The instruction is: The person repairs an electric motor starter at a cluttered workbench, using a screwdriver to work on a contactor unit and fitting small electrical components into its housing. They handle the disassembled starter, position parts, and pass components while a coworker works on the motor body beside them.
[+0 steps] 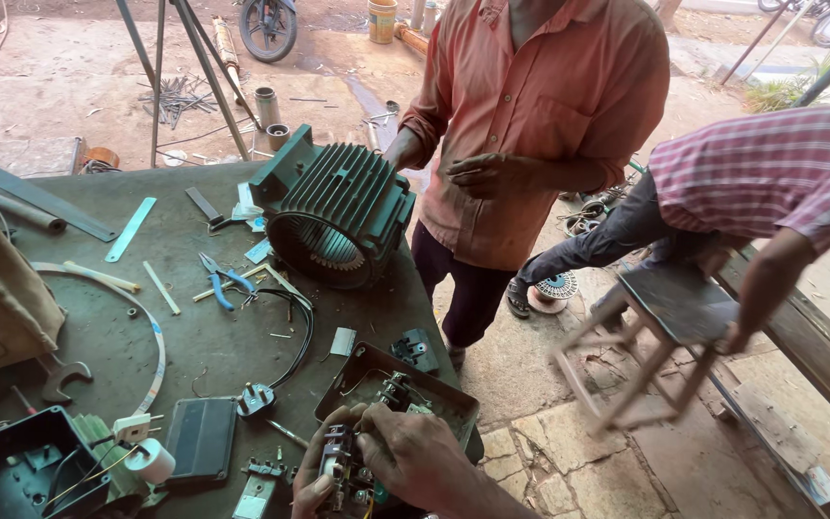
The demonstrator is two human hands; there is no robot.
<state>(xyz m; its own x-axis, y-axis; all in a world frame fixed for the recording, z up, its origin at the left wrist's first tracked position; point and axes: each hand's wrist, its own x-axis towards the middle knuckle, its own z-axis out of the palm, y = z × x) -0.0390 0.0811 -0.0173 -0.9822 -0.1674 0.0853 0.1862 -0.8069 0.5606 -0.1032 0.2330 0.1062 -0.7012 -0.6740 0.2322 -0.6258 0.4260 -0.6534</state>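
Both hands, left hand (314, 481) and right hand (415, 457), gripped the small electrical component (343, 471) tightly beside the opened box (453, 408) on the worktop (194, 346), its wiring seemingly unfinished.

On the bench: one green motor housing (336, 213), one blue-handled pliers (218, 281), one spanner (60, 377), two open black boxes (12, 466).

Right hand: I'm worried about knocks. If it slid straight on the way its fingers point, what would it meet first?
The right hand points left, so probably the small metal bracket first, then the black flat lid; depth is unclear.
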